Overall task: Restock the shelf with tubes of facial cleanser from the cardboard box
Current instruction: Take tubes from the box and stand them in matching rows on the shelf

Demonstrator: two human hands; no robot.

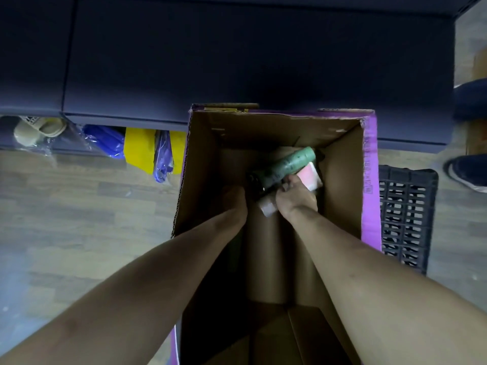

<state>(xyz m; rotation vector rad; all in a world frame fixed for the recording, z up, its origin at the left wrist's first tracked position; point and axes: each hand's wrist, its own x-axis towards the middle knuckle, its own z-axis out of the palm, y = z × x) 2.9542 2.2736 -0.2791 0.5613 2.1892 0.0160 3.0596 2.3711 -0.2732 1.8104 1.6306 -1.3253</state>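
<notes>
Both my arms reach down into an open cardboard box [342, 164] with purple outer sides, standing on the floor. Deep inside lies a green tube [290, 163] with a dark cap, tilted toward the far right corner. My right hand [296, 197] is closed around a pink tube [268, 206] whose ends stick out on both sides of the fingers, right beside the green tube. My left hand [234, 200] sits low in the box to the left of the tubes; its fingers are hidden in shadow. The dark blue shelf unit [237, 61] stands just beyond the box.
A black plastic crate [405, 219] stands right of the box. Another person's shoe [466, 172] and trouser leg are at the far right. Under the shelf's left side lie a beige slipper [39, 129] and blue and yellow bagged goods [139, 146]. Wood floor surrounds.
</notes>
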